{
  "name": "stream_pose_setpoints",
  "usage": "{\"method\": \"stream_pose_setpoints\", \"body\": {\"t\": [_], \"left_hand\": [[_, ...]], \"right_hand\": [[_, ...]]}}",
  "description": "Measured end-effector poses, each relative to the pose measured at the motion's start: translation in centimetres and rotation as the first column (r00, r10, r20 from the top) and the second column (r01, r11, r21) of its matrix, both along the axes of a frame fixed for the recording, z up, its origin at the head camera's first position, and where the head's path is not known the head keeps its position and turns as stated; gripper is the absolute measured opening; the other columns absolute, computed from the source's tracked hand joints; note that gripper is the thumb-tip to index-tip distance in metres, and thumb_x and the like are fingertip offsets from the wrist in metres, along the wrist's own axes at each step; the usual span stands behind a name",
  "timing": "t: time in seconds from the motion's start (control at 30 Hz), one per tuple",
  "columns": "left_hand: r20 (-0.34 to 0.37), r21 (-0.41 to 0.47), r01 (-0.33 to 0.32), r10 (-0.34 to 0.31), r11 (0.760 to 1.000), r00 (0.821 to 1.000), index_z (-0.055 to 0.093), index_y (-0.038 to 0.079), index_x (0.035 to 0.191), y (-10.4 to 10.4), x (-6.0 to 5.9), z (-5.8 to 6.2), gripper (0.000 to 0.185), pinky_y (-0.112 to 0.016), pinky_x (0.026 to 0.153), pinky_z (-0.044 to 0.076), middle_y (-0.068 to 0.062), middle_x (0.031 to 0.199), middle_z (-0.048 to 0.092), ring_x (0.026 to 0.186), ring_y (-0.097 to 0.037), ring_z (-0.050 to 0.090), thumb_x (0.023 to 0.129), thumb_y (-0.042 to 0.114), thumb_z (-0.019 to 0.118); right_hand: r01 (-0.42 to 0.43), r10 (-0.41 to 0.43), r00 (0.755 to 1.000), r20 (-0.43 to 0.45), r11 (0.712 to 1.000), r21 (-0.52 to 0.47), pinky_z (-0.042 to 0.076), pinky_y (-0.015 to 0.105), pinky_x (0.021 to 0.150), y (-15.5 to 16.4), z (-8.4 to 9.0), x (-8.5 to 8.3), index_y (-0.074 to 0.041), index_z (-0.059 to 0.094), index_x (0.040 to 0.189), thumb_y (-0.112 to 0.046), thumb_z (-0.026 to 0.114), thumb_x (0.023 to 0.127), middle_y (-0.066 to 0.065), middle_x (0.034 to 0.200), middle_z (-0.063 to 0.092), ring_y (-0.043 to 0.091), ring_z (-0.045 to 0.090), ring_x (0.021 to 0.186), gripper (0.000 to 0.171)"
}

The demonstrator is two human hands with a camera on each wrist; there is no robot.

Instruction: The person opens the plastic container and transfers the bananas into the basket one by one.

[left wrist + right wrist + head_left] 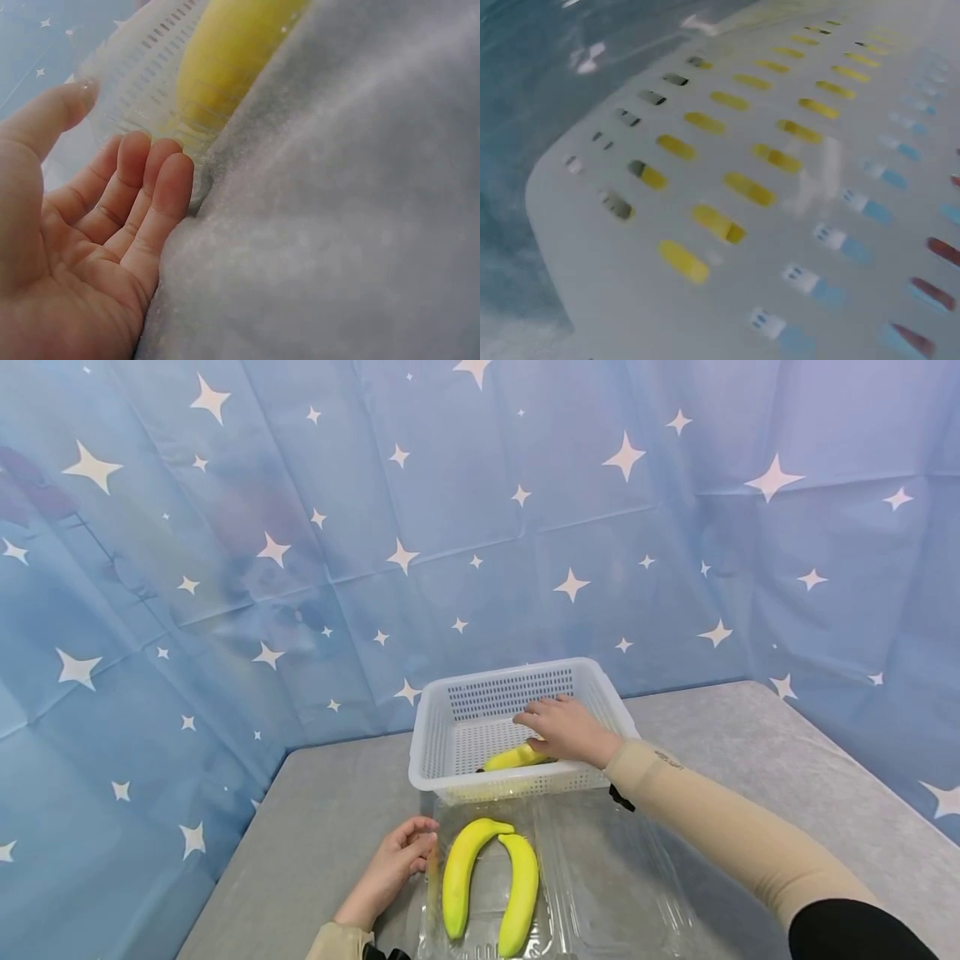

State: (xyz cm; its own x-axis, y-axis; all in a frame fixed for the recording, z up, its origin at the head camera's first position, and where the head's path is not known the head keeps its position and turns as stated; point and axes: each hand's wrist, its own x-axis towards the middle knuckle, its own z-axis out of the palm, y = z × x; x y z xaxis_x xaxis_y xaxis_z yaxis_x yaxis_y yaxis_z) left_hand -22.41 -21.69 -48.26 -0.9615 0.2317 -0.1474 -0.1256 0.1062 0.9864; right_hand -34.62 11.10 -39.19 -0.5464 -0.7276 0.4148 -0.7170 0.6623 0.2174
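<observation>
Two yellow bananas point(463, 878) point(519, 895) lie in the left half of an unfolded clear plastic clamshell box point(611, 881). Beside that box's left edge is my left hand point(393, 864), its fingers loosely bent and the thumb apart; whether they touch the plastic I cannot tell. In the left wrist view, nothing is held in the left hand point(97, 232). My right hand point(572, 731) reaches over the front wall of a white slotted basket point(435, 752), fingers spread over another banana point(513, 757) inside. Its thumb is close to that banana; contact is unclear.
The basket stands behind the clamshell box, near a blue star-patterned cloth point(480, 527) hanging at the back and sides. Grey cloth covers the table point(322, 810). In the right wrist view, yellow shows through slots in the basket wall point(720, 292).
</observation>
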Motion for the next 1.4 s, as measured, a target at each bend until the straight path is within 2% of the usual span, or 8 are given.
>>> {"method": "stream_pose_setpoints", "body": {"t": [0.27,0.43,0.57,0.73,0.9,1.13,1.3,1.4], "left_hand": [[-0.01,-0.007,-0.001,0.0,1.0,1.0,0.051,-0.005,0.12,0.0,-0.1,0.1,0.038,-0.027,0.065,0.049,-0.003,0.087,0.054,0.075,-0.013,0.052,0.095,0.022,0.062],[-0.011,-0.011,0.003,-0.003,1.0,1.0,0.051,-0.005,0.121,0.0,-0.1,0.2,0.039,-0.027,0.065,0.049,-0.003,0.086,0.053,0.075,-0.014,0.052,0.096,0.022,0.062],[-0.015,-0.004,0.008,-0.008,1.0,1.0,0.05,-0.005,0.122,0.0,-0.1,0.2,0.039,-0.027,0.065,0.049,-0.003,0.087,0.054,0.075,-0.014,0.052,0.096,0.021,0.062],[-0.018,0.002,0.012,-0.012,1.0,1.0,0.051,-0.005,0.121,-0.1,-0.3,-0.1,0.039,-0.027,0.065,0.05,-0.003,0.088,0.055,0.076,-0.014,0.053,0.095,0.022,0.062],[-0.022,0.006,0.015,-0.015,1.0,1.0,0.051,-0.006,0.12,-0.1,-0.3,-0.3,0.039,-0.027,0.065,0.05,-0.004,0.087,0.055,0.075,-0.014,0.054,0.095,0.022,0.062],[-0.009,0.0,0.01,-0.01,1.0,1.0,0.051,-0.004,0.119,-0.1,-0.3,-0.4,0.039,-0.027,0.065,0.05,-0.003,0.087,0.055,0.076,-0.014,0.053,0.095,0.024,0.063],[-0.018,0.007,0.012,-0.012,1.0,1.0,0.051,-0.004,0.119,-0.1,-0.2,-0.2,0.037,-0.027,0.066,0.05,-0.003,0.087,0.055,0.076,-0.014,0.055,0.096,0.023,0.061],[-0.023,0.009,0.014,-0.013,1.0,1.0,0.051,-0.004,0.119,0.0,-0.1,-0.1,0.037,-0.028,0.066,0.051,-0.003,0.087,0.055,0.076,-0.014,0.056,0.096,0.022,0.061]], "right_hand": [[-0.135,0.129,0.989,-0.072,0.987,-0.084,0.051,0.042,0.079,-0.2,2.1,1.4,-0.013,0.064,0.122,-0.023,0.075,0.084,0.006,0.116,0.065,0.024,0.063,0.103,0.041],[-0.185,0.179,0.977,-0.113,0.982,-0.049,0.051,0.042,0.083,-0.7,3.5,3.4,-0.016,0.062,0.124,-0.028,0.073,0.086,0.006,0.121,0.064,0.023,0.062,0.107,0.041],[-0.208,0.207,0.973,-0.103,0.978,-0.002,0.05,0.042,0.087,-1.2,3.6,5.2,-0.017,0.061,0.127,-0.033,0.073,0.087,0.006,0.126,0.062,0.023,0.061,0.11,0.045],[-0.283,0.281,0.956,-0.088,0.959,-0.003,0.049,0.043,0.089,-1.7,3.0,7.4,-0.018,0.06,0.128,-0.033,0.076,0.084,0.006,0.128,0.06,0.023,0.059,0.112,0.049],[-0.383,0.379,0.921,-0.084,0.923,-0.03,0.049,0.04,0.089,-2.0,2.0,9.3,-0.018,0.06,0.127,-0.031,0.077,0.082,0.005,0.127,0.061,0.021,0.059,0.113,0.05],[-0.457,0.456,0.889,0.05,0.889,0.015,0.047,0.037,0.092,-2.0,0.0,11.4,-0.02,0.058,0.131,-0.039,0.074,0.085,0.002,0.13,0.058,0.016,0.057,0.116,0.052],[-0.51,0.506,0.855,0.112,0.86,0.007,0.047,0.034,0.091,-2.1,-1.6,12.1,-0.022,0.058,0.13,-0.043,0.076,0.082,0.0,0.128,0.059,0.014,0.057,0.114,0.055],[-0.52,0.513,0.846,0.149,0.854,0.011,0.047,0.031,0.089,-2.2,-2.3,12.3,-0.023,0.058,0.13,-0.044,0.076,0.081,-0.004,0.125,0.06,0.011,0.058,0.112,0.057]]}}
